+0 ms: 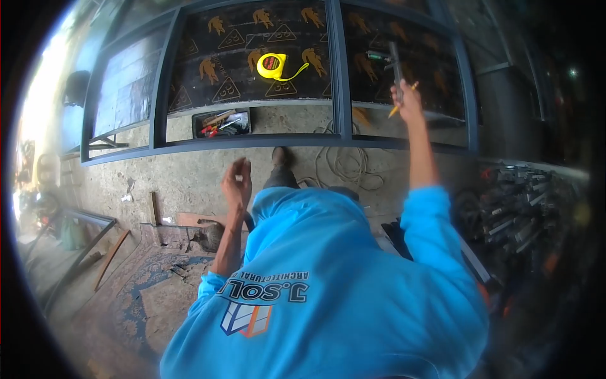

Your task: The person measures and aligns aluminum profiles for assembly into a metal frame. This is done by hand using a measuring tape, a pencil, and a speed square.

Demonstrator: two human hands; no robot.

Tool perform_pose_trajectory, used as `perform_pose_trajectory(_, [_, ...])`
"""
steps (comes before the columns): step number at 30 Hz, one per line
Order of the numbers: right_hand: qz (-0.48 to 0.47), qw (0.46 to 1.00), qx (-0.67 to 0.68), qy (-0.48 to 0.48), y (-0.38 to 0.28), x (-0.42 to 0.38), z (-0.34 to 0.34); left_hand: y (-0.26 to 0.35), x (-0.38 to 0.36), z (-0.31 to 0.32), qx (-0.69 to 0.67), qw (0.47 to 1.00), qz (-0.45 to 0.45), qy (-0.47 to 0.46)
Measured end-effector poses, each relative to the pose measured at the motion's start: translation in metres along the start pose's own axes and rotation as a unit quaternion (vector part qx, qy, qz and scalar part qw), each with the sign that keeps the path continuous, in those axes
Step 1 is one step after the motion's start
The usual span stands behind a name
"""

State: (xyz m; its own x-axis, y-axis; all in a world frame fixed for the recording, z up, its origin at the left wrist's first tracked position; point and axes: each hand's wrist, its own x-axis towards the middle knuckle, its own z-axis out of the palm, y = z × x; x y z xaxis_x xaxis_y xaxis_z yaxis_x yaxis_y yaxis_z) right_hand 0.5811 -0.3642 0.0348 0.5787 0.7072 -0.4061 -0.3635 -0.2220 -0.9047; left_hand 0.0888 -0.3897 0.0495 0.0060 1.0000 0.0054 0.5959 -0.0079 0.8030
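Observation:
My right hand [409, 105] is closed around a yellow pencil [394, 112] and the lower end of a grey metal square [396, 63], whose blade points away from me. It reaches over the right opening of a dark grey metal frame [344, 95]. My left hand [237, 183] hangs on the near side of the frame, fingers loosely bent, with nothing visible in it. A yellow tape measure [271, 66] with a yellow strap lies on the dark printed board [230, 60] seen through the frame's middle opening.
Under the frame's near bar sits a black tray [243, 120] of hand tools. A cable [344, 167] lies coiled on the concrete floor by my feet. Behind me on the left are a worn rug [151, 297] and a cat [207, 237]. Dark metal profiles [521, 208] are piled at right.

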Motion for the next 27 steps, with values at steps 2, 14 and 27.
perform_pose_trajectory(2, [0.03, 0.995, -0.094, -0.001, 0.002, 0.044, 0.011, 0.017, 0.059, 0.012, -0.05, 0.997, 0.056, 0.017])
perform_pose_trajectory(14, [-0.244, 0.856, -0.447, 0.089, -0.028, 0.107, 0.06, 0.059, 0.279, 0.172, 0.284, 0.925, 0.137, -0.212])
perform_pose_trajectory(27, [0.025, 0.861, -0.223, -0.457, -0.019, -0.125, 0.139, 0.173, 0.028, 0.095, -0.538, 0.728, -0.347, -0.244])
